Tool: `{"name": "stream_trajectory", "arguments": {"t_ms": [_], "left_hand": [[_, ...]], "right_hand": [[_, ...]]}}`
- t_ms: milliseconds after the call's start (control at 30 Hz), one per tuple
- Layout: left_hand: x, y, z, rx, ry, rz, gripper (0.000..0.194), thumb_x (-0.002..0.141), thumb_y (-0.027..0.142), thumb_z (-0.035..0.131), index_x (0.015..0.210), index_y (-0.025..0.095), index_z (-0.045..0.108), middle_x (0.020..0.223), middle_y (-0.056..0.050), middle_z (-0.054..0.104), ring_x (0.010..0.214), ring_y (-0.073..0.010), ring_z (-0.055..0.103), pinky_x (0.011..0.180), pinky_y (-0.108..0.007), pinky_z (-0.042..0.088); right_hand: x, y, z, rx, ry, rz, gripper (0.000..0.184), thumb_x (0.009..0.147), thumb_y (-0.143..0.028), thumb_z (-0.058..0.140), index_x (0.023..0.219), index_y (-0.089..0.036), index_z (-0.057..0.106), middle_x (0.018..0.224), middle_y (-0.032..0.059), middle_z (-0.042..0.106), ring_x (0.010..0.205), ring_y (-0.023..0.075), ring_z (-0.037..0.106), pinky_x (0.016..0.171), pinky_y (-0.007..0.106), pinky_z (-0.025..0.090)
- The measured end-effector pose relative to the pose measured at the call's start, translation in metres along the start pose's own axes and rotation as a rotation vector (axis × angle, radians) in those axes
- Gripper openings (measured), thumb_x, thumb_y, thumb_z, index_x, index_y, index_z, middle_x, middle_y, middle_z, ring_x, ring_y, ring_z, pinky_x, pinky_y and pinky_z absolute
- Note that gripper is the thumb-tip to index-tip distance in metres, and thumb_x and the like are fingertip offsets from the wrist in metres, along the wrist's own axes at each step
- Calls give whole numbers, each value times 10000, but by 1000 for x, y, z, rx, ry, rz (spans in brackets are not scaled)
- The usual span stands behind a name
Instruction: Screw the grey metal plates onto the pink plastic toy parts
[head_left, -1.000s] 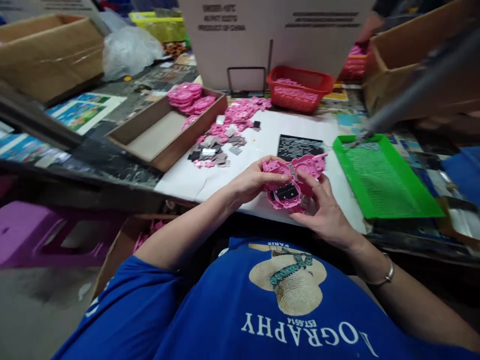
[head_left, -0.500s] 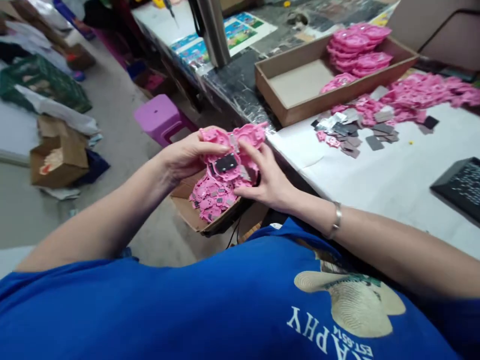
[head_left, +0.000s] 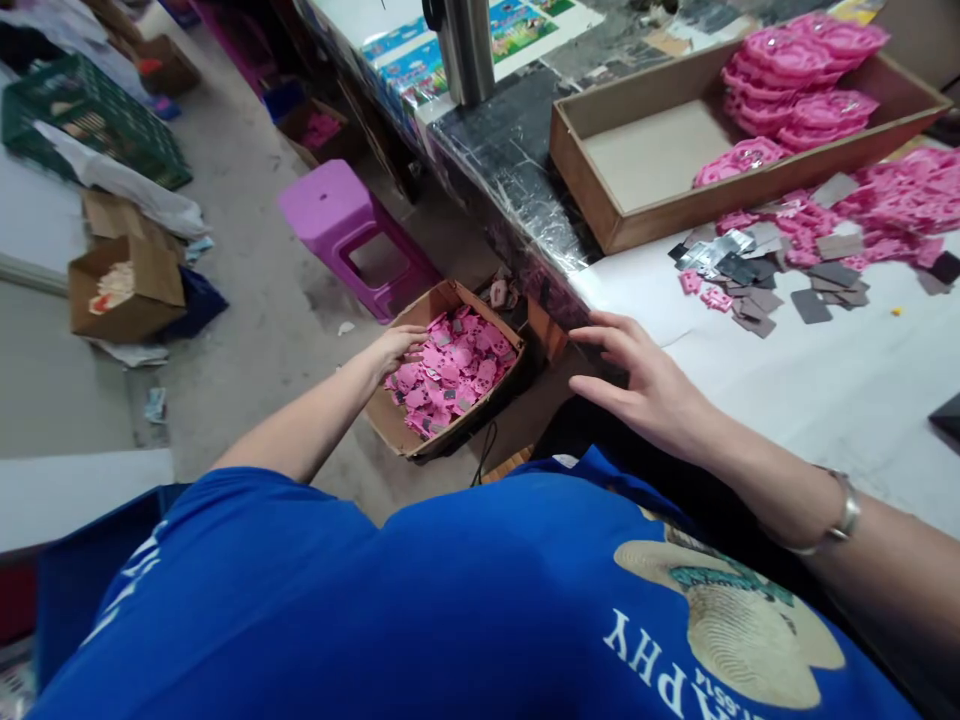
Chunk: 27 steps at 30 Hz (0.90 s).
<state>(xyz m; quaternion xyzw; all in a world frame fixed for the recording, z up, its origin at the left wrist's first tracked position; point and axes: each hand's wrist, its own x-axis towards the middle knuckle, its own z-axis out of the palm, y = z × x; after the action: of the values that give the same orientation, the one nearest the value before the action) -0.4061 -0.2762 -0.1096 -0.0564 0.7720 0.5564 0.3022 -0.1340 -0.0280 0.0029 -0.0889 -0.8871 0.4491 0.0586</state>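
Observation:
My left hand is over the left rim of a cardboard box on the floor, fingers stretched out and holding nothing that I can see. Inside that box lies a heap of pink plastic pieces, some with dark or grey plates on them. My right hand hovers by the table's edge with thumb and fingers apart, empty. To its right, small grey and black plates lie scattered on the white table sheet, next to a pile of loose pink parts.
A shallow wooden tray holds stacked pink parts on the table. A metal post stands at the table's edge. Below are a purple stool, another cardboard box and a green crate.
Both hands have parted and let go of the pink plastic pieces. My left hand has moved down to the floor box, my right hand rightward to the table's edge. The view has shifted.

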Motion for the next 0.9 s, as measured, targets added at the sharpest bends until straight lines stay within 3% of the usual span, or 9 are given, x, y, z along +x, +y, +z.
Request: {"name": "stream_trajectory", "arguments": {"t_ms": [100, 167, 333, 400, 500, 600, 733, 833, 900], "left_hand": [[-5, 24, 8, 21, 32, 56, 141, 855, 221, 704, 916, 107, 646, 801, -37, 659, 687, -115, 627, 662, -256, 535], [-12, 49, 18, 13, 54, 169, 112, 769, 126, 733, 834, 115, 642, 701, -11, 635, 624, -89, 597, 643, -216, 504], [-44, 122, 59, -13, 4, 511, 132, 745, 159, 708, 875, 169, 692, 851, -6, 692, 743, -100, 612, 692, -187, 506], [-57, 149, 80, 56, -50, 719, 122, 759, 216, 706, 876, 183, 715, 880, -17, 702, 832, -146, 628, 713, -212, 521], [-68, 185, 120, 57, -183, 882, 132, 757, 242, 711, 876, 184, 718, 830, -12, 689, 815, -152, 627, 707, -226, 516], [-62, 220, 171, -43, -385, 764, 160, 747, 187, 700, 904, 168, 673, 840, -21, 674, 739, -131, 623, 692, -249, 523], [-38, 259, 251, -153, -521, 378, 182, 820, 196, 676, 981, 155, 602, 856, -65, 639, 832, -181, 658, 776, -301, 550], [-18, 277, 308, -142, -551, 314, 301, 840, 242, 694, 1088, 109, 587, 1029, -155, 628, 1026, -279, 642, 832, -371, 547], [-8, 283, 339, -150, -611, 312, 353, 871, 268, 686, 1169, 112, 577, 1147, -152, 608, 1085, -277, 621, 876, -402, 541]], "right_hand": [[-17, -7, -21, 21, 72, -16, 347, 864, -364, 642, 1188, -239, 647, 1376, 111, 533, 1259, 265, 554, 1044, 461, 500], [-24, -13, -34, 48, 105, -39, 272, 876, -344, 633, 1119, -231, 677, 1303, 97, 594, 1180, 242, 603, 979, 418, 538], [-20, -23, -66, 55, 218, -74, 162, 867, -303, 637, 957, -197, 720, 1024, 63, 720, 963, 191, 669, 810, 317, 556], [-11, -22, -80, 65, 294, -55, 160, 853, -305, 650, 915, -180, 730, 930, 54, 736, 850, 171, 669, 760, 303, 541], [12, -11, -101, 108, 420, -12, 151, 821, -291, 673, 863, -158, 730, 812, 47, 725, 722, 146, 638, 684, 292, 514], [39, 5, -121, 283, 604, 9, 89, 793, -239, 670, 821, -157, 687, 741, 29, 679, 653, 122, 609, 640, 277, 510], [64, 20, -147, 510, 806, 25, 56, 781, -231, 649, 806, -187, 624, 715, -11, 633, 601, 93, 590, 603, 250, 520], [65, 24, -158, 543, 859, 28, 74, 770, -238, 654, 821, -191, 627, 713, -17, 639, 585, 87, 589, 591, 243, 521], [58, 26, -161, 560, 860, 16, 82, 762, -238, 666, 820, -187, 638, 708, -14, 648, 576, 88, 594, 595, 248, 529]]}}
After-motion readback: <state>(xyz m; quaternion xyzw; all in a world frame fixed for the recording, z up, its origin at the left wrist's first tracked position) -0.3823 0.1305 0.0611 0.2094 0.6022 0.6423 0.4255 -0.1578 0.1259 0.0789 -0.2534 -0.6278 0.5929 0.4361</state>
